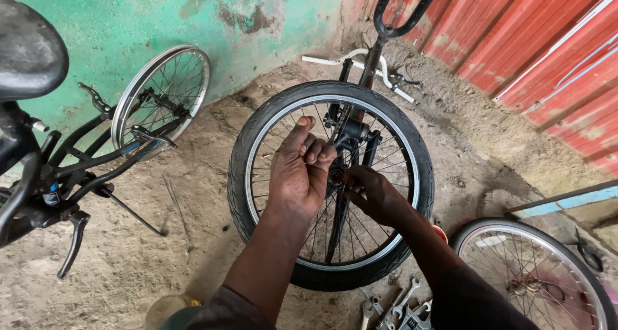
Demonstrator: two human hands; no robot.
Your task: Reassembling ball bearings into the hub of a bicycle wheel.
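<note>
Both hands at the hub (335, 175) of the upright bicycle wheel (330, 183).
Left hand (300, 169) fingers curl half-clenched beside the hub; right hand (373, 193) fingers pinch it. You are handling a rigid, fairly light wheel: grip tyre or hub, since spokes bend.

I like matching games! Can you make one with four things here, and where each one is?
Things:
1. tyred wheel
2. wrenches
3. saddle
4. bare rim

Places:
A. against the green wall
B. top left corner
C. on the ground, bottom edge
D. middle, between both hands

Pairs: 1-D, 2-C, 3-B, 4-A. The left hand and right hand meet at the hub.
</note>
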